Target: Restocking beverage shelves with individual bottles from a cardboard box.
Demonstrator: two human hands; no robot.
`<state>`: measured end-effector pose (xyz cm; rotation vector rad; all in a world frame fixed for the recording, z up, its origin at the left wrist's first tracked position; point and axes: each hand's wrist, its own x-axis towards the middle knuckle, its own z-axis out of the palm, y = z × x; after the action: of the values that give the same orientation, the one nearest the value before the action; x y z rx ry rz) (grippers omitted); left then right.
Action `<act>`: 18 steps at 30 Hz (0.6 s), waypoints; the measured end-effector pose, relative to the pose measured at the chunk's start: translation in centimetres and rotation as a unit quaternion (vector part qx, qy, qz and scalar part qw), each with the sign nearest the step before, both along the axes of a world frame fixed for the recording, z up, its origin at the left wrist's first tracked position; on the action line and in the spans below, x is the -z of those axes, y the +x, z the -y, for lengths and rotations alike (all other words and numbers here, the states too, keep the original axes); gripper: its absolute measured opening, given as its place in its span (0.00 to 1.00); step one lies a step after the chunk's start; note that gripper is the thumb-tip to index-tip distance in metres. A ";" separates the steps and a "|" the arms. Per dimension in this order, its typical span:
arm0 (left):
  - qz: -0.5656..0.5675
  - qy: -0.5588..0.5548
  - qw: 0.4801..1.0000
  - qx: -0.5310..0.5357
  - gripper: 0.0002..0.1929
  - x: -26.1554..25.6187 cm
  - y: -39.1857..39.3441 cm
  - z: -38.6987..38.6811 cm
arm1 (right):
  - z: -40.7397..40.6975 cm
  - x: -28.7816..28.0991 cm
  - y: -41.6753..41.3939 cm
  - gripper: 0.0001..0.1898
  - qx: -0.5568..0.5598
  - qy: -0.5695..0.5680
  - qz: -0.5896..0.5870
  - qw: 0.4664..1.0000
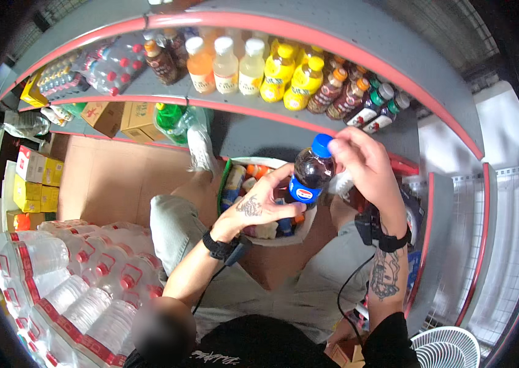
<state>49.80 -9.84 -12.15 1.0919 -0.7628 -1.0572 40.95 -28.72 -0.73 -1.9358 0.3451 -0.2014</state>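
Observation:
A Pepsi bottle with a blue cap, a blue label and dark liquid is held up between my hands, slightly tilted. My left hand grips its lower body, thumb near the base. The thumb and fingers of my right hand pinch the bottle's blue cap. Below the bottle, between my legs, stands a white-rimmed container filled with assorted bottles and packs. My left hand and the Pepsi bottle hide part of its contents.
Ahead, a grey shelf with red edging carries rows of drink bottles, including yellow-labelled bottles. Cardboard boxes sit on the lower shelf at left. Wrapped packs of large water bottles crowd my left side. A white fan stands at lower right.

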 end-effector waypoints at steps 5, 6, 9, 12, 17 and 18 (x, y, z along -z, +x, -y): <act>0.086 -0.039 0.991 -0.093 0.33 -5.2 1.9 -0.9 | -0.9 -1.2 0.1 0.12 -0.024 0.118 0.082 0.989; 0.130 -0.044 0.984 -0.115 0.33 -5.9 2.5 -1.2 | -1.6 -1.5 0.3 0.14 -0.020 0.101 0.092 0.990; 0.192 -0.040 0.968 -0.155 0.35 -9.2 4.1 -1.9 | -2.1 -3.0 1.2 0.25 -0.071 0.036 0.134 0.988; 0.319 -0.021 0.920 -0.229 0.39 -12.3 5.9 -2.4 | -3.7 -5.2 3.6 0.32 -0.050 -0.011 0.176 0.983; 0.364 -0.076 0.887 -0.275 0.35 -16.7 9.3 -1.3 | -4.3 -8.6 9.1 0.29 -0.086 0.027 0.236 0.968; 0.367 -0.069 0.881 -0.290 0.35 -17.2 10.2 -1.3 | -3.9 -9.6 10.1 0.27 -0.084 -0.010 0.203 0.976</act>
<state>59.98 -8.55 5.05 1.4881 -0.9889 -0.0467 51.04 -24.78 8.86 -1.8773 -0.0913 -0.4799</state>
